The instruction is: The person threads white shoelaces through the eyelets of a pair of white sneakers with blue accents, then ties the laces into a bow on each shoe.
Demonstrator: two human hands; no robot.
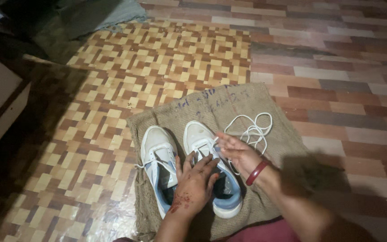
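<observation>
Here both hands point(216, 166) rest on the right sneaker point(211, 166), lace point(251, 130) beside.

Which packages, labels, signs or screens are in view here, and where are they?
Sack: flat tan burlap spread on the floor under both shoes, with faint blue and reddish handwriting along its far edge.
No other packages, labels, signs or screens show.
</observation>
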